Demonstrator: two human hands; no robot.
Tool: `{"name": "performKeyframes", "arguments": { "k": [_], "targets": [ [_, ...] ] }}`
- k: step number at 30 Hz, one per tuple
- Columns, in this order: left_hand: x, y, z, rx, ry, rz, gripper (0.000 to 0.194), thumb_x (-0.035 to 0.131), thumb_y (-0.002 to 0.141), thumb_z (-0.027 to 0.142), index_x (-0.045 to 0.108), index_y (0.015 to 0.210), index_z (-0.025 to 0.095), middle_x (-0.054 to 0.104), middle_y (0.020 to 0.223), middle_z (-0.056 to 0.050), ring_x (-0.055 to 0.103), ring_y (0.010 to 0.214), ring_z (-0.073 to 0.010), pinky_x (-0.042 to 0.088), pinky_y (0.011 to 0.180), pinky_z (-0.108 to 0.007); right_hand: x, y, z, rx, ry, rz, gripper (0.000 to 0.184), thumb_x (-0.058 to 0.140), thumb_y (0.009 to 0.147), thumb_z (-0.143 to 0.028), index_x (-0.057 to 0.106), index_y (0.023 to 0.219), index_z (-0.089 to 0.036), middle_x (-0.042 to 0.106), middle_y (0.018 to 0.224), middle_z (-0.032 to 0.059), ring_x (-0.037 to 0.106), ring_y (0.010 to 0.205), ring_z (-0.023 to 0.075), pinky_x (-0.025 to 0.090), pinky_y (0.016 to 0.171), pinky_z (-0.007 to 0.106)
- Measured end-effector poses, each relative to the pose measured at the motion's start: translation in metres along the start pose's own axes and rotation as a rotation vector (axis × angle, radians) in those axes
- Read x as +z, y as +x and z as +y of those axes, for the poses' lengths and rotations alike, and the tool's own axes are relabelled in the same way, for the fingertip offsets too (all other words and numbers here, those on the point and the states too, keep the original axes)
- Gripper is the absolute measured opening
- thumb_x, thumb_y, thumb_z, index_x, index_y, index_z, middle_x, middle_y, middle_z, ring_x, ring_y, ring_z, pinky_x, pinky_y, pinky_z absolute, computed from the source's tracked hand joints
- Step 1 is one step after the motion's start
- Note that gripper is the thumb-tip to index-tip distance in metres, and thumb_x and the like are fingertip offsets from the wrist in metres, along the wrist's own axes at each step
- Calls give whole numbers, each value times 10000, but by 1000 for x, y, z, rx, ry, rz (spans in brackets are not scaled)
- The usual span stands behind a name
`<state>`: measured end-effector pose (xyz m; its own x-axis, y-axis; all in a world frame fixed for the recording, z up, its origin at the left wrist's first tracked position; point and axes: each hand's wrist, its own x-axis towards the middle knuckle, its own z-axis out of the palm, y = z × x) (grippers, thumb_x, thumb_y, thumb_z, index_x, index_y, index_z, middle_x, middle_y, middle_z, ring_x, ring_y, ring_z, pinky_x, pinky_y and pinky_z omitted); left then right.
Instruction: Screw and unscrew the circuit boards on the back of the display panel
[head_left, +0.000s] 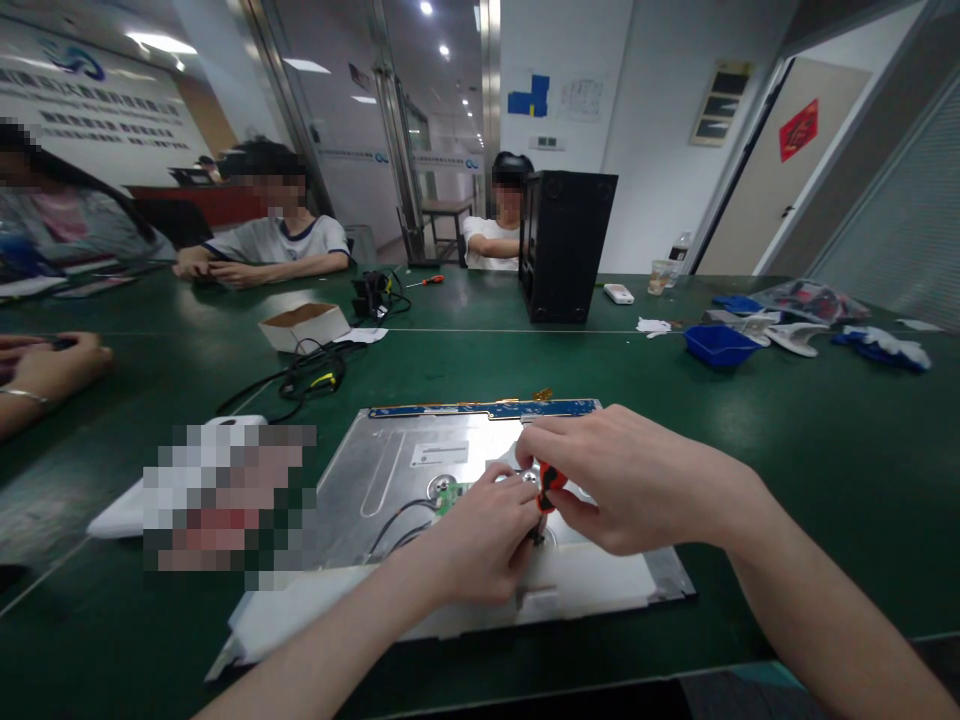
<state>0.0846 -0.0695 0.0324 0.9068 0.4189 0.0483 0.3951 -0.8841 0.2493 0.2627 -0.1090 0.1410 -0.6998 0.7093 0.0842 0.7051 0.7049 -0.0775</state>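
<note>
A flat metal display panel (341, 490) lies on the green table in front of me, a narrow blue circuit strip (442, 410) along its far edge. My right hand (637, 485) is closed around the red and black handle of a screwdriver (551, 482), whose shaft points down at the panel. Low over the panel, my left hand (480, 540) has its fingers curled together beside the shaft; what they hold, if anything, is hidden. Dark cables (394, 520) run to a small green circuit board (450, 497), partly covered by that hand.
Left of the panel lies a white object (127, 505), beside a blurred-out patch. Farther off are an open carton (304, 325), black cables (300, 370), a tall black computer case (570, 245) and a blue tray (720, 345). Several people sit around the table; one person's hands (60, 370) are at left.
</note>
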Motion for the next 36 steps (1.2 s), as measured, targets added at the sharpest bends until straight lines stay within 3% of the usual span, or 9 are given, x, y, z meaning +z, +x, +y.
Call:
{"name": "performKeyframes", "arguments": {
  "k": [8, 14, 18, 23, 29, 32, 36],
  "targets": [
    [5, 0, -3, 16, 34, 31, 96, 568, 730, 144, 616, 803, 183, 666, 929, -68, 604, 922, -267, 364, 979, -471, -2, 4, -2, 100, -67, -34, 102, 577, 891, -313, 566, 921, -217, 675, 786, 2, 595, 659, 163, 248, 520, 279],
    [8, 0, -4, 17, 31, 48, 196, 581, 735, 154, 626, 923, 185, 664, 1019, -75, 595, 989, -277, 360, 991, -461, -3, 1, -2, 16, -2, -33, 151, 544, 854, -225, 567, 999, -192, 677, 994, 48, 621, 810, 185, 293, 559, 285],
    [7, 1, -4, 21, 35, 27, 188, 580, 737, 159, 621, 918, 189, 666, 1001, -77, 597, 974, -279, 365, 978, -469, -2, 2, -1, 21, 14, -32, 119, 529, 860, -199, 547, 978, -205, 688, 952, 24, 618, 762, 176, 290, 551, 280],
    [6, 1, -3, 9, 32, 35, 133, 571, 732, 143, 621, 845, 192, 669, 968, -59, 601, 956, -265, 347, 999, -465, -2, 6, -2, 115, -83, -50, 115, 544, 911, -304, 579, 987, -225, 693, 841, 16, 625, 714, 188, 270, 543, 279],
    [6, 1, -1, -11, 44, 45, 228, 574, 731, 153, 619, 954, 179, 659, 1007, -81, 592, 971, -278, 379, 962, -452, -2, 1, 0, 19, -3, -50, 180, 551, 848, -216, 571, 1027, -216, 676, 983, 26, 601, 752, 168, 286, 548, 274],
    [5, 1, 0, -15, 62, 39, 165, 565, 743, 161, 617, 898, 179, 661, 975, -79, 597, 941, -276, 392, 942, -450, -1, 2, 2, 17, 19, -36, 162, 534, 845, -178, 558, 1003, -205, 680, 964, 21, 589, 716, 152, 283, 542, 273],
    [7, 0, -1, -6, 56, 59, 71, 558, 740, 151, 600, 784, 187, 660, 892, -60, 603, 876, -254, 387, 947, -443, 0, 6, 1, 79, -42, -45, 148, 538, 900, -274, 583, 1030, -220, 696, 862, 18, 617, 706, 179, 282, 548, 280]
  ]
}}
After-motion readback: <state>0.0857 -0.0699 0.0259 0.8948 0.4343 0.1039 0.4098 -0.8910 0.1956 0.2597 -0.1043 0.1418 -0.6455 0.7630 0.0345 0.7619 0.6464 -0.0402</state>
